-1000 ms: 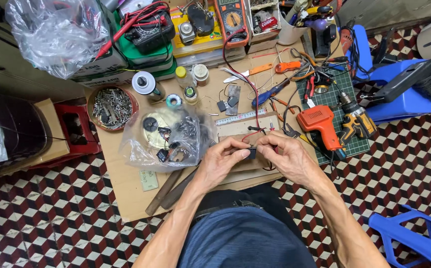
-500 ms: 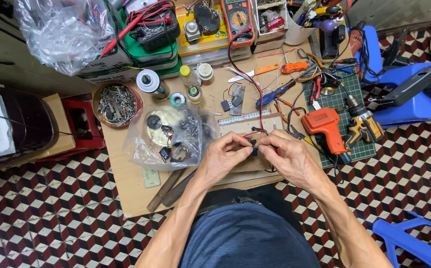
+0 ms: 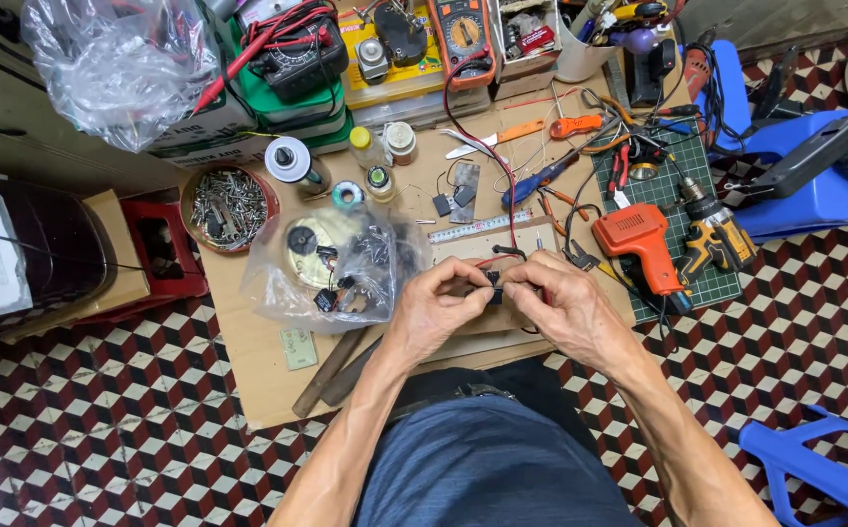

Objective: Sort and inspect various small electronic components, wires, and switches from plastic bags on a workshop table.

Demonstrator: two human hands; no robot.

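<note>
Count on the counter (image 3: 268,376): two hands (image 3: 439,312) (image 3: 565,312) pinching one small black part (image 3: 493,286); one clear bag of dark components (image 3: 341,268); one round tin of screws (image 3: 229,205); one steel ruler (image 3: 480,228). Power tools: one orange soldering gun (image 3: 644,244), one yellow-black drill (image 3: 712,234); one green cutting mat (image 3: 663,185). Meters: two, one orange (image 3: 465,34), one black (image 3: 297,54); blue plastic stools, two (image 3: 795,190) (image 3: 819,464).

One head-worn camera looks steeply down from above the person's lap, fairly near. The cluttered brown cardboard work board (image 3: 248,361) fills the upper frame beyond the fingertips (image 3: 487,283); the checkered red, black and white tile floor (image 3: 102,429) surrounds it.
</note>
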